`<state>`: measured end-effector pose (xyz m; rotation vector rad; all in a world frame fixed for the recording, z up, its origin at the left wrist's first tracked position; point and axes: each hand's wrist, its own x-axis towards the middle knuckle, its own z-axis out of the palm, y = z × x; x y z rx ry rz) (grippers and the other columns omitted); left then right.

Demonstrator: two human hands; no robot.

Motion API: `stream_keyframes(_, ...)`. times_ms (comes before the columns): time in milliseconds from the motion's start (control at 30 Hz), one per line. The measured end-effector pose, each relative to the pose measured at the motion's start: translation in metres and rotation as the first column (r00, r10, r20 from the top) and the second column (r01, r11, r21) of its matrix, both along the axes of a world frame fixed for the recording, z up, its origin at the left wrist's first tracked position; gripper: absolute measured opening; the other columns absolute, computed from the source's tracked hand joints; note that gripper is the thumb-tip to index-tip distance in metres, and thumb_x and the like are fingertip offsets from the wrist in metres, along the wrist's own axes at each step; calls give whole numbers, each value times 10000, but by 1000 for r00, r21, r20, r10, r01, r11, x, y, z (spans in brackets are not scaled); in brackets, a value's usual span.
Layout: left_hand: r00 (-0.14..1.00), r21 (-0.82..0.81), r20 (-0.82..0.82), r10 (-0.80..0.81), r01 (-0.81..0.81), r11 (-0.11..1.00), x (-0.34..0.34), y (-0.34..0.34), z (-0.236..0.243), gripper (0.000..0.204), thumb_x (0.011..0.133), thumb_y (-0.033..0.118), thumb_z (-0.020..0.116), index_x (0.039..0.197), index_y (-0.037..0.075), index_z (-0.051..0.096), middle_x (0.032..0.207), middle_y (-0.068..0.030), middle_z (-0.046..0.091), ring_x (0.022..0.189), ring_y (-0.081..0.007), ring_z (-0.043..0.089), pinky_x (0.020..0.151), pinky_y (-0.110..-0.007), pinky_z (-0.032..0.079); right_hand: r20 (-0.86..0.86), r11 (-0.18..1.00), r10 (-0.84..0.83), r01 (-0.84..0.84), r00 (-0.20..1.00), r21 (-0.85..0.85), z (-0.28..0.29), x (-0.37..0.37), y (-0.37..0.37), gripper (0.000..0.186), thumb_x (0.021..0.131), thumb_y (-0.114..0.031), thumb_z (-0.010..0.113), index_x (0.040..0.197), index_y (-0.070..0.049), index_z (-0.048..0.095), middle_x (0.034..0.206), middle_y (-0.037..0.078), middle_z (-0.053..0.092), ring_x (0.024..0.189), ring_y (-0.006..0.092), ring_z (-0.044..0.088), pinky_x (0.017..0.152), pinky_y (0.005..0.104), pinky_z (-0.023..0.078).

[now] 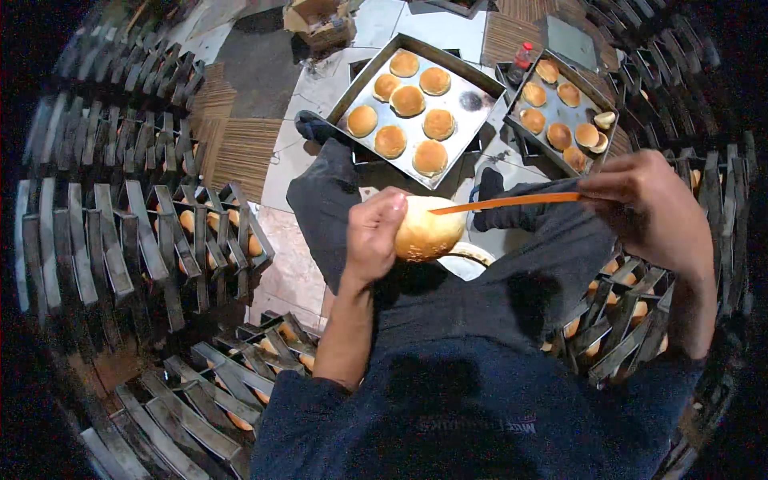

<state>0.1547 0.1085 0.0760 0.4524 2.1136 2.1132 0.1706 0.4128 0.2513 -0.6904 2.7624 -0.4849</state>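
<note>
A round, pale golden bun [429, 236] speckled with seeds is held at the lower middle of the view by my left hand [374, 232], thumb pressed on its side. My right hand [640, 204] has its fingers closed on the end of a long, thin orange blade [512, 202], whose far end meets or enters the top of the bun. A square metal tray [472, 80] with several golden buns lies beyond my hands. A second, darker tray [540, 108] to its right holds several buns, some of them apparently split.
Stacks of metal trays [128, 240] with buns surround me at both sides and below. A cardboard box [320, 24] lies at the top, and a red-capped bottle [520, 60] stands beside the right tray. A pale round object [470, 264] sits between my legs on the tiled floor.
</note>
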Motion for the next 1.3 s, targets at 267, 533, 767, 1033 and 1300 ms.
stream_keyframes(267, 969, 231, 246, -21, -37, 972, 16, 37, 8, 329, 988, 198, 419, 845, -37, 599, 772, -31, 596, 674, -79, 524, 622, -215, 413, -227, 993, 18, 9, 974, 119, 51, 13, 0, 141, 681, -109, 726, 815, -72, 702, 782, 105, 634, 805, 255, 582, 711, 380, 464)
stream_keyframes(533, 884, 341, 464, 63, -243, 908, 12, 28, -7, 429, 995, 311, 371, 953, -42, 611, 861, -107, 662, 707, -161, 639, 666, -266, 503, -78, 867, 39, 6, 996, 499, 64, -9, -24, 111, 651, -101, 757, 733, -100, 682, 779, 78, 574, 773, 244, 564, 646, 360, 462)
stream_keyframes(767, 795, 500, 603, 62, -438, 747, 8, 24, -15, 379, 988, 295, 400, 1008, -36, 582, 929, -141, 658, 796, -211, 664, 724, -313, 538, -78, 963, -36, 55, 996, 263, 40, -6, -41, 66, 708, -71, 708, 765, -78, 676, 766, 86, 559, 797, 267, 567, 686, 375, 470)
stream_keyframes(1033, 749, 578, 663, 9, -519, 630, -5, 22, -41, 450, 965, 372, 343, 1144, 9, 539, 1104, -147, 621, 1003, -297, 616, 883, -450, 500, -37, 966, -66, 73, 997, 246, 29, -11, -59, 74, 726, -55, 682, 796, -36, 666, 733, 107, 578, 776, 265, 555, 655, 362, 445)
stream_keyframes(1300, 703, 567, 707, 79, -629, 531, -15, 26, -35, 419, 963, 361, 376, 1162, 31, 539, 1136, -114, 609, 1042, -267, 599, 909, -422, 484, -133, 998, 69, -69, 989, 3, -16, -20, -52, 95, 753, -32, 629, 830, 9, 667, 666, 177, 582, 641, 330, 590, 625, 400, 459)
